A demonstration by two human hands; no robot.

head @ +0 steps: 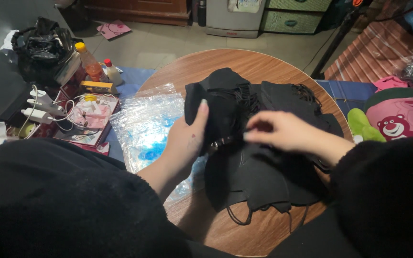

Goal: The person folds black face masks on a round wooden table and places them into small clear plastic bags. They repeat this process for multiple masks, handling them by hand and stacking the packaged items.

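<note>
My left hand (186, 141) grips a stack of black face masks (216, 102) and holds it upright over a round wooden table (244, 62). My right hand (283, 131) reaches in from the right, its fingertips pinching the thin black ear loops at the edge of that stack. More black masks (259, 177) lie flat in a pile under both hands, with loops dangling toward the table's near edge. Another bunch of masks (288, 98) lies behind, its cords tangled.
A clear plastic bag with blue print (144, 126) lies on the table's left side. Left of the table are bottles (92, 64), white chargers and cables (41, 107) and a black bag (41, 45). A pink bear cushion (400, 119) sits at right.
</note>
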